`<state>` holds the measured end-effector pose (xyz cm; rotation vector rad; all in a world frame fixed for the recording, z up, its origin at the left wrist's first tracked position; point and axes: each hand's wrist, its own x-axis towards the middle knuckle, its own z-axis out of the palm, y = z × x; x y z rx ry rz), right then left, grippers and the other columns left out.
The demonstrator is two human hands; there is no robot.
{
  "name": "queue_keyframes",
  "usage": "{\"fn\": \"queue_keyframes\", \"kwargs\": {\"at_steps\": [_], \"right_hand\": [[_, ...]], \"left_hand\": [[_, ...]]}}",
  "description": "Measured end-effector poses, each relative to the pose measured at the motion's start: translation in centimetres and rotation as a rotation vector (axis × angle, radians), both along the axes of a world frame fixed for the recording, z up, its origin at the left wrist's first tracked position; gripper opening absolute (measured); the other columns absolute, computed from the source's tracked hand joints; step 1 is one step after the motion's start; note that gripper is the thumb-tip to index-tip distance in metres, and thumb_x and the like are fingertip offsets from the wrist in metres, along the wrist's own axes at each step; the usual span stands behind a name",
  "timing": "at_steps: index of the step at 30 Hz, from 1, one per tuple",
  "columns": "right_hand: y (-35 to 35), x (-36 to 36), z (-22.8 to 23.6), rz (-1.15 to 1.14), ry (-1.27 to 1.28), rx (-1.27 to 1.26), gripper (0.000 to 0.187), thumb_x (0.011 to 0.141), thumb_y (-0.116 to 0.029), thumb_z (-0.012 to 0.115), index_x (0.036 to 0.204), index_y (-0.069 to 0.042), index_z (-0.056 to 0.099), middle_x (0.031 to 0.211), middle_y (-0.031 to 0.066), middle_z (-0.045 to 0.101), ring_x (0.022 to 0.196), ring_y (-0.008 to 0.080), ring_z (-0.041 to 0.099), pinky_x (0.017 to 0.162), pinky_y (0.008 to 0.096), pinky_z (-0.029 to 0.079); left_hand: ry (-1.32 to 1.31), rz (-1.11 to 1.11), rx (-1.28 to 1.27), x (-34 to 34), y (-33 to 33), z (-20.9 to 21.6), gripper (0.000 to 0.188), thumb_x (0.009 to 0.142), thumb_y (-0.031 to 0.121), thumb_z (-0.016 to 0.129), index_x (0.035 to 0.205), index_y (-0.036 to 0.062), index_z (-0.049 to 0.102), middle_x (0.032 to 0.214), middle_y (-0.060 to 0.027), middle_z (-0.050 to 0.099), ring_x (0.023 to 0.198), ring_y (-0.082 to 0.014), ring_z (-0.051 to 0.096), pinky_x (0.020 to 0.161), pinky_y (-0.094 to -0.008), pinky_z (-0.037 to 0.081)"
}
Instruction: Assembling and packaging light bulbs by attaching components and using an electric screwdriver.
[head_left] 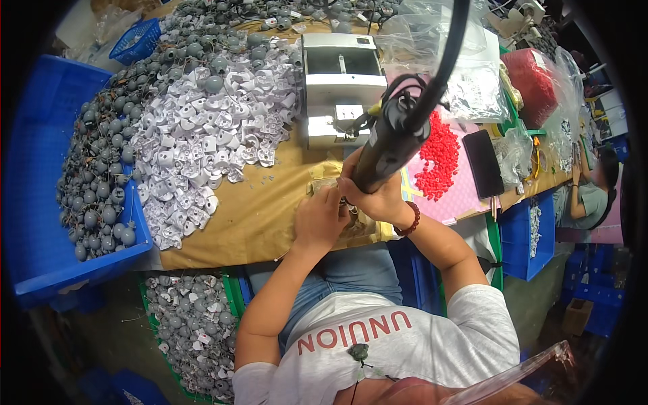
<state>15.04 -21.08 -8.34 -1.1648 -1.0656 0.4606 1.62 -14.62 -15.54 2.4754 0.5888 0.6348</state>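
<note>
My right hand (373, 197) is wrapped round the lower part of a black electric screwdriver (390, 152), which leans with its cable end up and to the right. Close beside it, at the near edge of the bench, my left hand (319, 219) has its fingers curled in. They press on something small that the hands hide. Under my fingers lies a small clear block or fixture (324, 183), partly covered. Just beyond the hands stands a white and black box-shaped machine (343, 91), probably a screw feeder.
White plastic parts (202, 135) are heaped at left, beside grey round pieces with wires (101, 202) in a blue bin (40, 169). Small red parts (439, 158) lie on a pink sheet (453, 202) near a black phone (482, 164). Another person (590, 192) sits at far right.
</note>
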Motion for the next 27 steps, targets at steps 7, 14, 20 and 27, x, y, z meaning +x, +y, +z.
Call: {"fn": "queue_keyframes", "kwargs": {"at_steps": [7,14,20,27], "right_hand": [[-0.2,-0.3,0.2,-0.006,0.025,-0.029,0.019,0.083,0.007,0.068,0.099,-0.001,0.06,0.084,0.0035,0.063,0.074,0.0108,0.06,0.074,0.028,0.049],[-0.6,0.3,-1.0,0.012,-0.508,-0.057,0.029,0.082,-0.011,0.078,0.106,-0.001,0.065,0.09,0.0094,0.068,0.078,0.0223,0.067,0.073,0.0337,0.054],[-2.0,0.6,-2.3,0.121,-0.505,-0.254,0.03,0.084,-0.015,0.071,0.11,-0.003,0.06,0.097,0.0091,0.063,0.087,0.0227,0.062,0.087,0.0382,0.048],[-1.7,-0.2,-3.3,0.119,-0.126,-0.128,0.019,0.085,-0.005,0.07,0.1,-0.002,0.058,0.087,0.0043,0.06,0.081,0.0122,0.058,0.077,0.0326,0.048]], "left_hand": [[-0.005,-0.022,0.008,-0.1,0.1,-0.5,0.029,0.078,0.018,0.072,0.1,0.0107,0.056,0.091,-0.0052,0.059,0.075,-0.0304,0.062,0.065,-0.0454,0.047],[-0.001,-0.054,-0.107,-0.4,0.6,0.2,0.034,0.077,0.019,0.076,0.102,0.0115,0.054,0.092,-0.0076,0.059,0.079,-0.0328,0.063,0.065,-0.0468,0.047],[-0.026,-0.041,-0.202,-0.2,0.4,1.1,0.037,0.076,0.02,0.078,0.103,0.0108,0.053,0.092,-0.0081,0.057,0.079,-0.0345,0.063,0.066,-0.048,0.047],[0.03,-0.07,-0.116,-0.2,0.4,0.3,0.037,0.077,0.021,0.078,0.103,0.0103,0.055,0.097,-0.0084,0.059,0.078,-0.0355,0.065,0.068,-0.0491,0.05]]}}
